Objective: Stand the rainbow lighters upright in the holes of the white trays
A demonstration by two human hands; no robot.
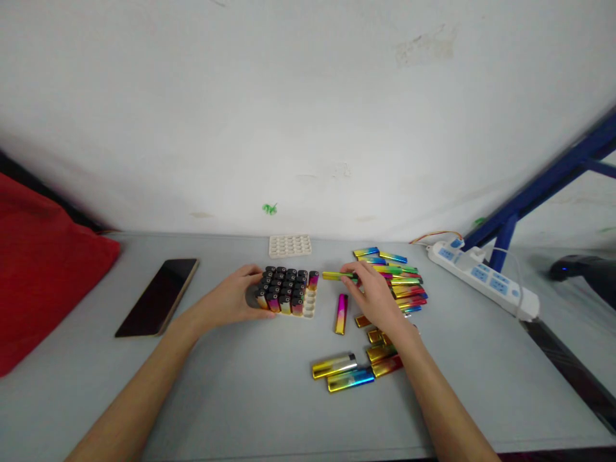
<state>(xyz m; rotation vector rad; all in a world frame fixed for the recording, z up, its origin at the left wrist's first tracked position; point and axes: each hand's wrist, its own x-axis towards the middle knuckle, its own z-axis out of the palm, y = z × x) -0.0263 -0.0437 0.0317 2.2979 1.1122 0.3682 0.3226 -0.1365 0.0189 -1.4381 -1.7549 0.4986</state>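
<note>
My left hand (pixel 242 294) is wrapped round the left side of a pale tray (pixel 308 305), its thumb and fingers against several shiny lighters (pixel 285 301) standing upright in rows with black tops up. Along the tray's right side, one pink-and-gold lighter (pixel 313 280) stands at the back, and bare slots show in front of it. To the right, a yellow-green lighter (pixel 333 276) lies level between the fingers of my right hand (pixel 368 289), its end pointing left at the tray. Just below that hand, a magenta-and-gold lighter (pixel 341 314) lies on the table.
A loose heap of metallic lighters (pixel 407 292) spreads beneath and beyond my right hand, and more lighters (pixel 350 379) lie nearer me. A second tray (pixel 290 246) rests by the wall. There are also a phone (pixel 157 297), a power strip (pixel 484 279) and red cloth (pixel 48 263).
</note>
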